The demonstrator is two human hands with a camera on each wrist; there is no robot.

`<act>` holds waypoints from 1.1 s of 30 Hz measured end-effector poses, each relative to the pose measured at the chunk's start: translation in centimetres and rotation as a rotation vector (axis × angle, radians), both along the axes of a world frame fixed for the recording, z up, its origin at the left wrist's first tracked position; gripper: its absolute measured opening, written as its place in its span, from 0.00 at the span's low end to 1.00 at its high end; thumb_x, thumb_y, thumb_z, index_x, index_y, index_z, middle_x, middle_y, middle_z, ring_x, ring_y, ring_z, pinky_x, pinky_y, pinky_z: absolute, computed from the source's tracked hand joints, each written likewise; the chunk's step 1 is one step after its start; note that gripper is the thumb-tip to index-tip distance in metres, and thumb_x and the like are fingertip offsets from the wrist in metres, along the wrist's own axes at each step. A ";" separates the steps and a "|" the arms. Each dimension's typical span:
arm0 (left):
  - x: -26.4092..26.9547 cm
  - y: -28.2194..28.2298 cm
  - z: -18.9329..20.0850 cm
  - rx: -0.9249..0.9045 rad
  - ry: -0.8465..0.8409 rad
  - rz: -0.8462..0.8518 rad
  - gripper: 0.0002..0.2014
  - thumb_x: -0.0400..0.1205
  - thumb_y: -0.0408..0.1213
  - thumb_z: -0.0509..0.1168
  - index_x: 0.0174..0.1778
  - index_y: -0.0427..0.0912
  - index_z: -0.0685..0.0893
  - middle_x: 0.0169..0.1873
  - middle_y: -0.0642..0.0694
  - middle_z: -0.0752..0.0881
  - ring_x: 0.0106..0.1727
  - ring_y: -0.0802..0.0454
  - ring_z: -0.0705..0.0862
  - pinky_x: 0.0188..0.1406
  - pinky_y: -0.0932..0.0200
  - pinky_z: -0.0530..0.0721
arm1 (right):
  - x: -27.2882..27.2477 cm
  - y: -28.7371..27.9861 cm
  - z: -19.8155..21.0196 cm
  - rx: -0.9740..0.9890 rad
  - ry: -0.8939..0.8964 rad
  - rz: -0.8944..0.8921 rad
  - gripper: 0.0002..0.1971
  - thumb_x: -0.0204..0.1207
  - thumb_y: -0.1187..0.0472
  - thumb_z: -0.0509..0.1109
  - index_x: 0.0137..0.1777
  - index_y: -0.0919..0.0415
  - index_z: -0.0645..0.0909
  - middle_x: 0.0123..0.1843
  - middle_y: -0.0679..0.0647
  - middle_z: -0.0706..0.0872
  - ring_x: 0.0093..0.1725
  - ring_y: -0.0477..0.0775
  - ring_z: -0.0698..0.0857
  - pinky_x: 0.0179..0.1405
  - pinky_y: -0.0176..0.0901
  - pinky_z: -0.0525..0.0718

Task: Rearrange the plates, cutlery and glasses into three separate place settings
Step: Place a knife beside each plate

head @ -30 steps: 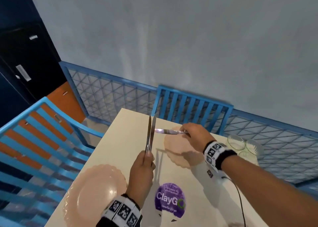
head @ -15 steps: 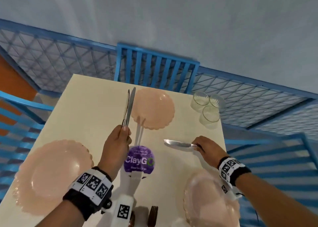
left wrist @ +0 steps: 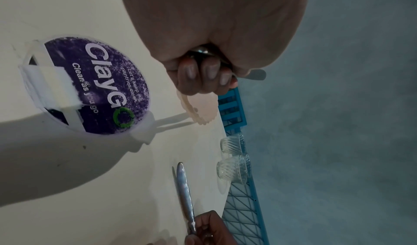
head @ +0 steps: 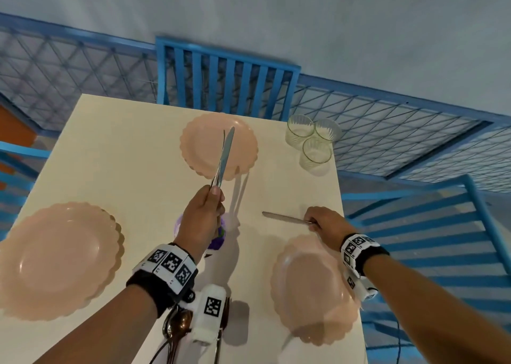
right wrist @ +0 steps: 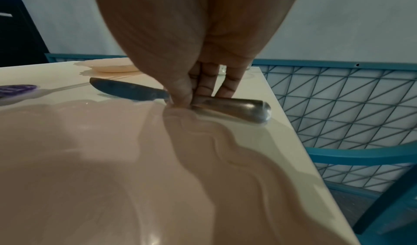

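Observation:
Three scalloped pink plates lie on the cream table [head: 116,153]: one far [head: 204,142], one near left [head: 52,261], one near right [head: 307,289]. My left hand [head: 203,214] grips two knives [head: 225,153] upright above the table's middle, blades over the far plate. My right hand [head: 322,221] pinches the handle of a third knife [head: 282,217] that lies flat on the table just beyond the near right plate [right wrist: 112,177]; the knife [right wrist: 133,90] points left. Three clear glasses [head: 312,140] cluster at the far right corner. Spoons and forks [head: 179,327] lie at the near edge under my left wrist.
A purple round ClayGo sign [left wrist: 97,86] in a white stand sits mid-table under my left hand. Blue slatted chairs stand at the far side [head: 226,79], left [head: 16,170] and right [head: 431,225]. A blue mesh railing [head: 387,131] runs behind. The table's right edge is close to my right hand.
My right hand brought its knife from over the far plate down to the table beside the near right plate. The left hand kept its two knives raised. The head view tilted down.

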State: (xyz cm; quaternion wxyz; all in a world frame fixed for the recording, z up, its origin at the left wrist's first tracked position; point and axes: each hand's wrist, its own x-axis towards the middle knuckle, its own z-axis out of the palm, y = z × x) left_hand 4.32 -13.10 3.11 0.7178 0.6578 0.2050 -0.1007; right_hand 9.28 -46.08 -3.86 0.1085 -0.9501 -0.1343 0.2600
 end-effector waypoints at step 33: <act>-1.4 0.0 -1.2 -0.002 -0.005 0.034 0.17 0.93 0.45 0.52 0.41 0.43 0.74 0.26 0.49 0.66 0.20 0.56 0.59 0.17 0.66 0.59 | 0.1 -0.6 -1.3 0.037 -0.017 -0.030 0.13 0.78 0.71 0.70 0.52 0.51 0.82 0.50 0.46 0.84 0.47 0.47 0.84 0.46 0.31 0.78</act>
